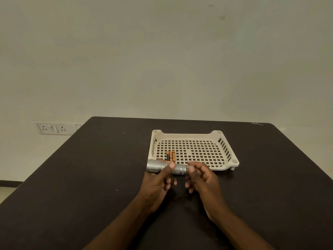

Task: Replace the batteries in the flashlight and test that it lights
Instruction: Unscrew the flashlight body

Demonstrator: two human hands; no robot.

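Observation:
A silver metal flashlight [156, 166] lies sideways above the table, its wide head pointing left. My left hand [160, 181] grips its body, thumb on top. My right hand [201, 175] pinches the tail end of the flashlight [182, 170] with thumb and forefinger. Behind the flashlight, three small orange-and-black batteries [171, 155] lie side by side in the front left part of a cream perforated tray [225, 141]. Whether the tail cap is loose cannot be seen.
The dark table [90, 177] runs to a far edge by a pale wall. A white socket panel [54, 128] sits on the wall at the left. Bare tabletop surrounds the tray on the left and right.

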